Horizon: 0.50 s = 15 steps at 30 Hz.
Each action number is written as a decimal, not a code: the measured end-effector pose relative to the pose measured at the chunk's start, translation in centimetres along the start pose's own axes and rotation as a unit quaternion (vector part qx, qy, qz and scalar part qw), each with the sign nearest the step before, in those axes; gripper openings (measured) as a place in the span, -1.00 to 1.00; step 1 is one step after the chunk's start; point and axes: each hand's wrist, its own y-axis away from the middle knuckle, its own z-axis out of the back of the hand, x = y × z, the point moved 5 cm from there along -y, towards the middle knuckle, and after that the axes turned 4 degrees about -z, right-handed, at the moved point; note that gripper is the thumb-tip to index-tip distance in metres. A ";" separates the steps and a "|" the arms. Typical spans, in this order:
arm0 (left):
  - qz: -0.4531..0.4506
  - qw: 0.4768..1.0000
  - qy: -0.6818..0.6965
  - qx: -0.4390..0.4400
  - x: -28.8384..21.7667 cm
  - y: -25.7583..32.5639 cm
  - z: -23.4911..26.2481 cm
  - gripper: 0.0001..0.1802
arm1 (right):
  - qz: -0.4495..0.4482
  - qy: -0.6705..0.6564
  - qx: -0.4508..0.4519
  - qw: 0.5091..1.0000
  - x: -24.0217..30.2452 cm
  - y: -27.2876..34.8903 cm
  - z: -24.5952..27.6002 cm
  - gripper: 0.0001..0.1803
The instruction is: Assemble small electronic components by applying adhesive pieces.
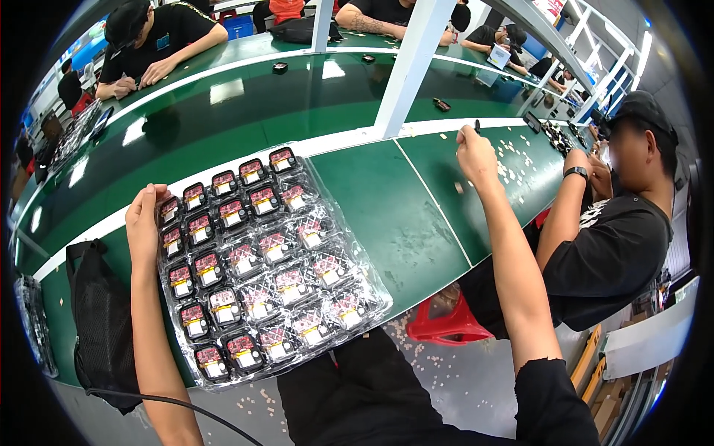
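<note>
Clear tray (pixel 327 215) of small black parts lies near-left on green bench (pixel 387 215), long axis near-left to far-right. My left hand (pixel 143 221) grips its left edge, nearer. My right hand (pixel 476 152) far right, pinching small dark pen-like thing (pixel 477 127), probably.

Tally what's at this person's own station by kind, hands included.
Small black modules in the tray: 25 (5 by 5 grid)
Clear tray: 1
Black mesh bag: 1
Small dark tool, held in the right hand: 1
Hands, counting the left hand: 2
Total: 30
</note>
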 end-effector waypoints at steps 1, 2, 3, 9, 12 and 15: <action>-0.002 1.000 -0.001 0.001 0.1 0.0 0.0 -0.59 | 0.002 -0.026 0.005 1.000 0.2 -0.6 0.1 -0.82; -0.007 1.000 -0.004 0.002 -0.1 -0.1 -0.3 -0.58 | 0.058 -0.073 -0.018 0.995 0.0 -0.9 0.2 -0.81; -0.007 1.000 -0.003 0.004 -0.2 0.0 -0.3 -0.58 | 0.116 -0.122 -0.041 0.985 -0.3 -1.3 -0.1 -0.79; 0.013 1.000 0.006 -0.007 0.2 0.1 -0.1 -0.59 | 0.027 0.045 0.041 0.998 -1.7 -2.4 -0.8 -0.63; -0.004 1.000 -0.005 0.000 -0.4 0.0 -0.1 -0.59 | 0.004 0.031 0.017 0.999 -2.4 -1.0 -0.1 -0.62; -0.003 1.000 -0.007 0.005 -0.3 -0.1 -0.4 -0.58 | 0.060 0.010 -0.035 0.998 -2.3 1.0 0.8 -0.68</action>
